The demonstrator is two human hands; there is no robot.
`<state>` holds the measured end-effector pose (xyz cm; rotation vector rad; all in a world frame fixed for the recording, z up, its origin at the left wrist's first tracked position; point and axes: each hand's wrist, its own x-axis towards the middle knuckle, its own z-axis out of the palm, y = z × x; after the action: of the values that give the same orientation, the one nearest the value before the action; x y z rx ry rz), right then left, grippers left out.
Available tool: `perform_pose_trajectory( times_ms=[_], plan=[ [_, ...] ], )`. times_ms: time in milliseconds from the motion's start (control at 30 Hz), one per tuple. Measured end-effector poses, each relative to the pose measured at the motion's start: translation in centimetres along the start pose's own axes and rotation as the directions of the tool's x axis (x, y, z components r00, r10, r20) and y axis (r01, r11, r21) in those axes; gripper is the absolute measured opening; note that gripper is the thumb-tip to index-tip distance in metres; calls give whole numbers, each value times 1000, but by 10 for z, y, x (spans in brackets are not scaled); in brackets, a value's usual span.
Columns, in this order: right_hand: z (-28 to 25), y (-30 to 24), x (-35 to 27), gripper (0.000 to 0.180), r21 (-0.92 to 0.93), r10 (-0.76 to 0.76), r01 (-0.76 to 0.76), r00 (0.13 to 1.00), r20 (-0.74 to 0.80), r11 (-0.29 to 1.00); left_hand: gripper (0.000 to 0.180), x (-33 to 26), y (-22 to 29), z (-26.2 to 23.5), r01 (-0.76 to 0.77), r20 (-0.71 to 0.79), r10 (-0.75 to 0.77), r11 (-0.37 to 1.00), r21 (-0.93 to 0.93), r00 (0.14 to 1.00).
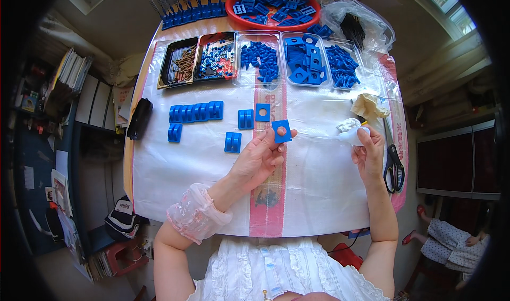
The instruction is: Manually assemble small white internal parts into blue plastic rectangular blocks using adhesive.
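Observation:
My left hand (258,156) pinches a flat blue square plate with a round hole (281,138) between thumb and fingers, above the white-covered table. A fingertip shows through the hole. My right hand (368,151) is closed round a small white squeeze bottle (350,137), its thin nozzle pointing left toward the plate. Just behind the bottle lies a small white lump (348,125). Another blue holed plate (262,105) lies flat beyond my left hand. Near it are two blue ribbed pieces, one farther away (245,119) and one closer to me (232,142).
At left stand a row of blue ribbed pieces (195,112) and a black case (140,119). Along the back are trays of screws (183,63), nuts (217,60) and blue parts (259,61), plus a red basin (229,9). Black scissors (393,169) lie right; a person (451,242) sits beyond.

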<state>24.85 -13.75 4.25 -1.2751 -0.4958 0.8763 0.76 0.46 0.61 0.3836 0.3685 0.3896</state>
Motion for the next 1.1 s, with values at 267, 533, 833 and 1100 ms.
perform_pose_trajectory(
  times_ms=[267,533,833,1100],
  plan=[
    [-1,1,0,14,-9,-5,5,1000,-6,1000,29,0,0,0,5,-8,-5,1000,3,1000],
    [1,-1,-1,13,-9,-6,5,1000,-15,1000,28,0,0,1,16,-9,-17,1000,-11,1000],
    [0,0,0,13,-16,-10,10,1000,7,1000,27,0,0,1,9,3,-9,1000,-12,1000],
    [-3,2,0,13,1,-12,12,1000,7,1000,26,0,0,1,8,-10,-8,1000,-6,1000]
  ],
)
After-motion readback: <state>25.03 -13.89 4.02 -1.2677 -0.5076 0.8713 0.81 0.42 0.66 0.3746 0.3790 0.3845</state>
